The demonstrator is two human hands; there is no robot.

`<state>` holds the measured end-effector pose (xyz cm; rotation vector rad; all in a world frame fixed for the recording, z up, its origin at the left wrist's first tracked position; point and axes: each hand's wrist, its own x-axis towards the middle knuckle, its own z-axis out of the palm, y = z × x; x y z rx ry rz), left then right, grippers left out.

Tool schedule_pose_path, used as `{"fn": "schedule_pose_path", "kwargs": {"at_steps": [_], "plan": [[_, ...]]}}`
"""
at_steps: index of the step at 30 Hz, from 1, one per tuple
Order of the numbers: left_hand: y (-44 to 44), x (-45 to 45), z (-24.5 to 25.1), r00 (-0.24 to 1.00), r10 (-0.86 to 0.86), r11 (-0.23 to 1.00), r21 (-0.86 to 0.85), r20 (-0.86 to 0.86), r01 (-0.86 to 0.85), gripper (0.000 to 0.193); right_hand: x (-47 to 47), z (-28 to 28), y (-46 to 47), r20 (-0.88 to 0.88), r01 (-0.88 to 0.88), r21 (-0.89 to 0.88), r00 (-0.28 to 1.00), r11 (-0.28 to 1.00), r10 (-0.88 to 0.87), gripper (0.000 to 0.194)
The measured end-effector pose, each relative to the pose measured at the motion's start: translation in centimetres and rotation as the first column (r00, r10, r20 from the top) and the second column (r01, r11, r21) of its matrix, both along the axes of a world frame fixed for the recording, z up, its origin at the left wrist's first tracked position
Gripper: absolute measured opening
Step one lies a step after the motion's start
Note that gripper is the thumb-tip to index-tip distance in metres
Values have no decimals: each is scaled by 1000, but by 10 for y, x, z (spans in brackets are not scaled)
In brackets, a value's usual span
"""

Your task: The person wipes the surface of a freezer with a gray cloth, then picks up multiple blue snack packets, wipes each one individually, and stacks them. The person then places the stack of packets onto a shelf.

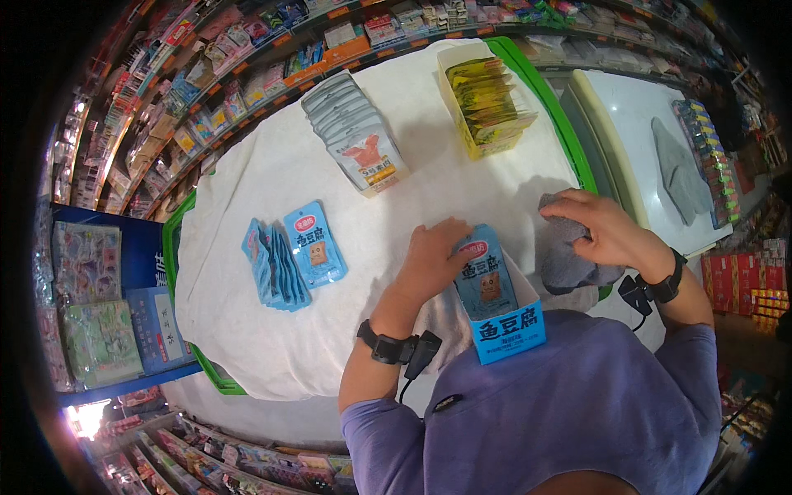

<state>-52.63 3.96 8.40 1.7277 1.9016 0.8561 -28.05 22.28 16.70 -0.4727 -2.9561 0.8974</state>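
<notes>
A blue cardboard snack box (507,334) stands tilted at the front of the cloth, against my purple shirt. Inside it a blue snack packet (486,272) shows its printed front. My left hand (433,257) grips the box at its far left side, the fingertips by the packet's top edge; the box's wall there is partly hidden. To the right, my right hand (594,232) holds a crumpled grey cloth (566,260) just above or on the white covering. Several blue packets (281,272) lie fanned at the left, beside a single flat blue packet (316,244).
White fabric (247,185) covers a green-rimmed surface (550,105). A box of grey-white packets (365,148) and a yellow box of packets (486,111) stand farther back. Another grey cloth (680,170) lies on a white freezer lid (637,117). Stocked shelves (260,68) surround the area.
</notes>
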Motion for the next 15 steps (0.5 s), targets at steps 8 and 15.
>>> {"fn": "schedule_pose_path", "kwargs": {"at_steps": [8, 15], "plan": [[-54, -52, 8, 784, 613, 771, 143, 99, -621, 42, 1, 7, 1, -58, 24, 17, 998, 1000, -23, 62], [-97, -87, -24, 332, 755, 451, 80, -566, -889, 84, 2, 27, 2, -242, 43, -204, 966, 978, -93, 62]]}}
